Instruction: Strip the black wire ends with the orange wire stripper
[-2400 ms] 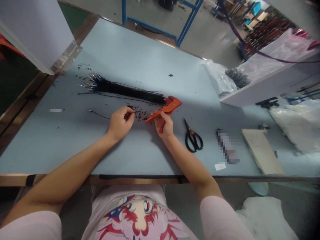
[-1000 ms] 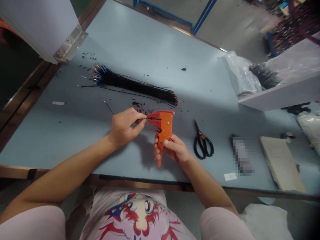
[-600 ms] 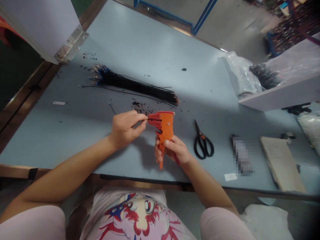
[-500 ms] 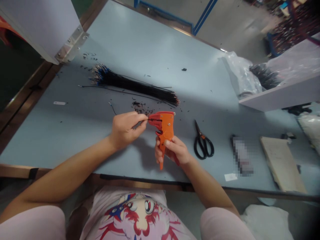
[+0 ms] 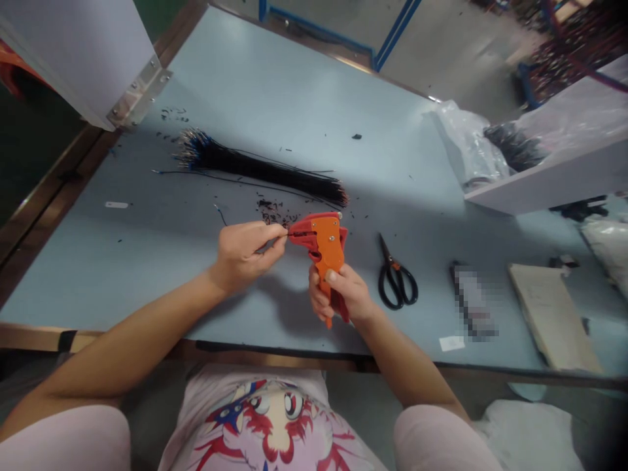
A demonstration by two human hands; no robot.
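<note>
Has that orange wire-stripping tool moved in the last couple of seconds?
Yes. The orange wire stripper, gripped in the right hand, has moved away from the end of the black wire bundle, toward the person, and now stands more upright.

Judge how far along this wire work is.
Some work looks done: black clippings lie by the wire bundle. In hand: the left hand holds one thin wire in the jaws of the orange wire stripper gripped by the right hand. Left: the bundle's many wires, though how many are already stripped cannot be told.
</note>
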